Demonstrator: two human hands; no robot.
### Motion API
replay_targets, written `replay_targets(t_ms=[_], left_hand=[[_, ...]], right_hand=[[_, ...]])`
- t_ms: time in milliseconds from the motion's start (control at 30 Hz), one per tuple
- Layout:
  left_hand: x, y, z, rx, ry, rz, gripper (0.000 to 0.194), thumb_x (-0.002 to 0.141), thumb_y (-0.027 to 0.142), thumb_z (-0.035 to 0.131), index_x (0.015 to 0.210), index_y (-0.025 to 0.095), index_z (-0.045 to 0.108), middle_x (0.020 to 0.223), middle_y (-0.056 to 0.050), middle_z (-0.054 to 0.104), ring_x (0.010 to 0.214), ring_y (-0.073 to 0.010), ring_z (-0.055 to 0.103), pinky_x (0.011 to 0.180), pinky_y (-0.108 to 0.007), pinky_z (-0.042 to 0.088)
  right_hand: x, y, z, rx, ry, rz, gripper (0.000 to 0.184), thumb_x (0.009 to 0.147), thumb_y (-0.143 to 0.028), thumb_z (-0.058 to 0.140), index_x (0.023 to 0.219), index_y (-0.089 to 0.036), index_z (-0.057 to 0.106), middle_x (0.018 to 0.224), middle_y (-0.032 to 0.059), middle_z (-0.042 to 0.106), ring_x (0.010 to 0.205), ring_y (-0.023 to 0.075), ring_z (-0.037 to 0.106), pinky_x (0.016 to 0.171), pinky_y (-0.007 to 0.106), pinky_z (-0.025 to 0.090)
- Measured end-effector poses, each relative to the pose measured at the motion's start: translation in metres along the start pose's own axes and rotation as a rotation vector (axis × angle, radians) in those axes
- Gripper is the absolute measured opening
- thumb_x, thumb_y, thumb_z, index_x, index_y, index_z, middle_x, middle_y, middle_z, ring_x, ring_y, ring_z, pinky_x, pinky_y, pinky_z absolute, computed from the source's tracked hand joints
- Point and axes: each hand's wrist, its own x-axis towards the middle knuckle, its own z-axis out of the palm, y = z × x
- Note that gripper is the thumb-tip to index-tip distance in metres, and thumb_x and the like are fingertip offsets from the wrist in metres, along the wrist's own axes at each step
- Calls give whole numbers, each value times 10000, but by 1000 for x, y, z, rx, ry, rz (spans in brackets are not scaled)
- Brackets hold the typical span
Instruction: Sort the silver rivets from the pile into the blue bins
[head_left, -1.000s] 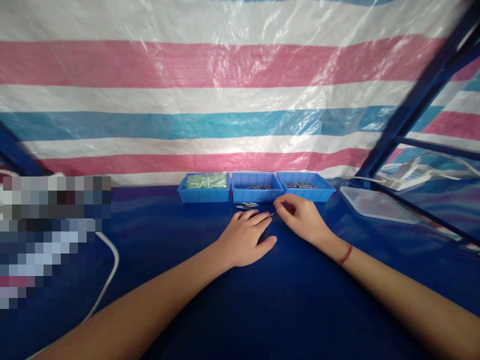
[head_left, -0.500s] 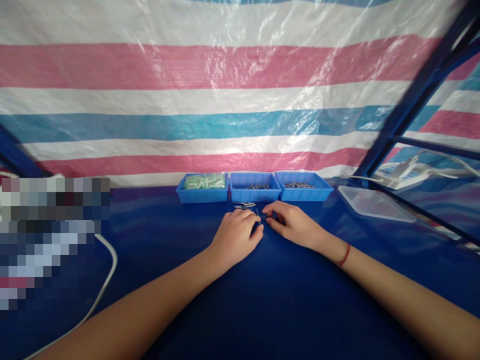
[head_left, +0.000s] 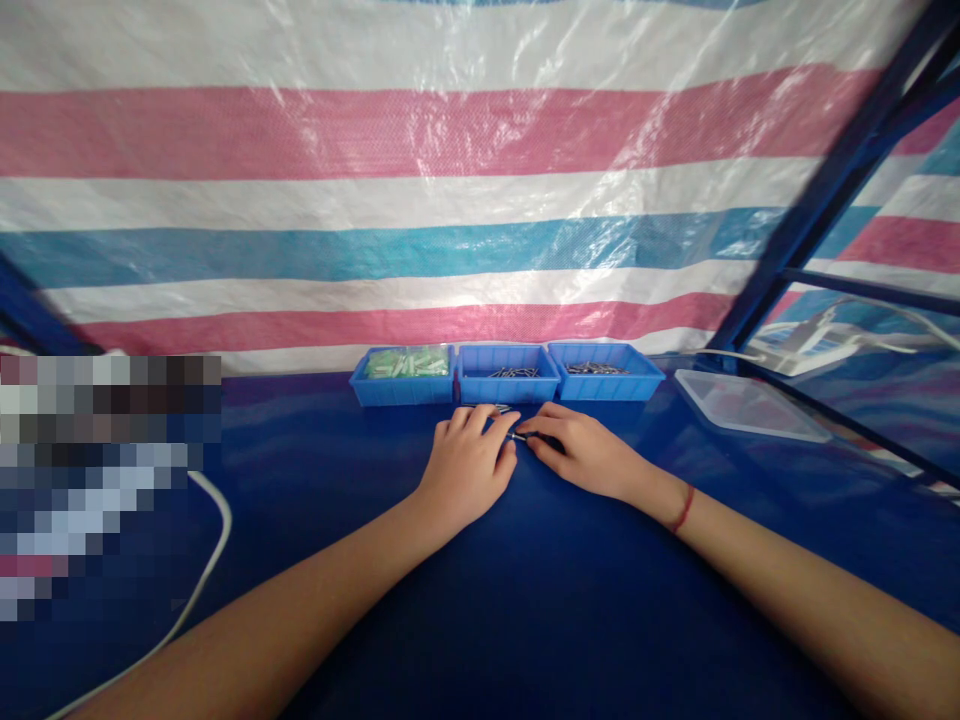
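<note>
My left hand and my right hand meet over the middle of the blue table. A small, thin, silvery metal pin shows between their fingertips. The right thumb and forefinger pinch it, while the left thumb and forefinger close round its other end. Whether it is a screw or a rivet is too small to tell. Just beyond the left fingers lie several similar metal pins, partly hidden by that hand.
Three blue bins stand in a row at the back: the left bin has green and pale pieces, the middle bin and right bin dark metal pieces. A clear plastic lid lies right. A white cable curves at left.
Both hands have drawn together around the thin metal pin, which now lies crosswise between the fingertips instead of pointing away. The left hand covers more of the loose pins.
</note>
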Motion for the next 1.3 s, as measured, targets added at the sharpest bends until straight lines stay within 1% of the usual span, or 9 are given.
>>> replay_targets(t_ms=[100,367,500,600,733,867,1100,1200,1300], left_hand=[[0,-1,1,15,-45,0,315,906,269,423,1174,250,588,1202,-54,582,1072,-271,509,817,-430,418],[3,-3,-2,-90,-61,-58,182,894,285,482,883,215,650,973,-40,632,926,-233,549,776,-380,424],[5,-7,-1,-278,10,-89,141,897,263,487,876,196,609,906,-25,636,872,-198,559,789,-349,436],[6,-10,-1,-457,81,-75,89,885,199,497,901,179,582,878,-20,643,838,-168,577,784,-310,453],[6,-10,-4,-566,132,49,82,872,192,520,901,197,596,963,-29,638,933,-171,579,869,-333,443],[5,-8,-6,-552,146,153,79,853,198,548,890,213,617,1119,-58,557,1094,-198,516,976,-387,388],[4,-7,-8,-665,138,209,73,870,197,530,915,190,587,1109,-80,525,1111,-195,509,989,-383,395],[3,-6,-9,-692,123,218,52,866,204,542,892,193,586,1097,-75,525,1090,-190,524,968,-367,416],[3,-7,-9,-689,152,206,60,883,195,510,906,197,565,1069,-69,549,1064,-178,536,955,-357,422]], right_hand=[[0,-1,-1,16,6,4,247,869,-183,472,1037,-195,653,923,64,586,798,165,606,757,305,473],[0,-7,-1,106,45,26,190,855,-191,508,912,-190,689,833,43,618,707,136,584,655,256,445],[1,-9,-1,167,76,24,152,840,-190,529,893,-182,671,763,20,601,638,114,543,601,234,417],[1,-11,1,226,90,12,122,818,-219,576,904,-175,649,792,16,591,594,94,504,571,224,405],[1,-17,3,294,114,-22,105,806,-273,613,805,-169,619,719,-5,537,581,93,472,550,222,390],[2,-21,4,458,127,-37,180,847,-316,569,763,-163,614,735,15,553,660,119,504,596,242,415],[2,-20,4,773,99,6,239,836,-351,590,1013,-199,641,978,47,589,863,158,564,765,314,458],[2,-20,2,811,38,-6,203,837,-356,589,921,-183,653,968,43,593,886,161,564,785,315,456],[1,-20,0,809,0,12,215,848,-369,567,803,-167,626,846,19,579,799,142,559,763,305,459]])
